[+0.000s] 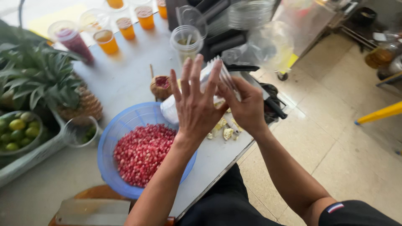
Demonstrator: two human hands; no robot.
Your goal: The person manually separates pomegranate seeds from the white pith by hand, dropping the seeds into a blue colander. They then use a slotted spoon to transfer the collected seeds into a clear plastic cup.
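Left hand: the left hand (194,102) is raised with fingers spread and straight, its back to the camera; it grasps nothing, though its fingertips lie against the clear plastic item.
Right hand: the right hand (247,109) pinches the clear plastic item between thumb and fingers, near its lower edge.
Held item: a clear plastic item (217,73), thin and see-through with a ridged upper rim, held up above the table edge between the two hands; whether it is a cup or a bag cannot be told, as the left hand hides much of it.
Below the hands: pale yellow peel scraps (224,129) lie on the table, beside a halved pomegranate (161,86).
Basket: a blue plastic strainer basket (119,125) holds a heap of red pomegranate seeds (142,152), just left of the left forearm.
Surface: a pale grey table (125,75) bearing cups of orange juice (106,42), a lidded cup of red seeds (73,42), pineapples (79,104) and a bowl of limes (19,132).
Near edge: a wooden cutting board (94,193) with a cleaver blade (92,211) on it.
Room: beige tiled floor (335,134) to the right.
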